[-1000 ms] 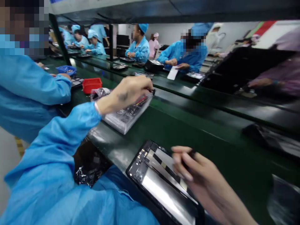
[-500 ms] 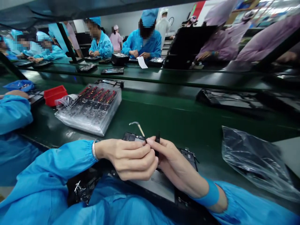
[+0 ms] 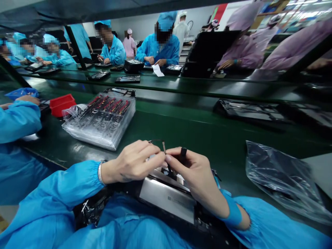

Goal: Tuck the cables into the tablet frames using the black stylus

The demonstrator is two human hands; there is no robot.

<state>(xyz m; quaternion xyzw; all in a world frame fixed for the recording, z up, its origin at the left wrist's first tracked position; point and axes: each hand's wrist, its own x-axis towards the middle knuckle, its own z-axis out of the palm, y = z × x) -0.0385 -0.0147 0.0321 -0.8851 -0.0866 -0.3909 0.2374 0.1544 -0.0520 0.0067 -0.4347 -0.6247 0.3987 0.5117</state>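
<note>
Both hands meet over an opened electronic device with a silver battery point(image 3: 167, 200) in its dark frame. A thin flex cable point(image 3: 164, 146), with a tan strip and a dark bent end, sticks up between my fingertips. My left hand point(image 3: 135, 161) is closed, its thumb and forefinger pinching at the cable's base. My right hand point(image 3: 195, 170) pinches the cable from the other side. A narrow black object point(image 3: 183, 153) is tucked between the right fingers; most of it is hidden, so its kind does not show.
Stacked clear plastic trays point(image 3: 100, 121) with small red-and-black parts stand at left, beside a red bin point(image 3: 62, 104). A clear plastic bag point(image 3: 282, 180) lies at right. More opened devices point(image 3: 251, 112) rest farther back. A co-worker's sleeve point(image 3: 19, 121) reaches in at left.
Both hands have risen slightly and the left has turned flatter, uncovering more of the battery. The cable's tan strip now stands more upright. The black object has shifted rightward with the right hand.
</note>
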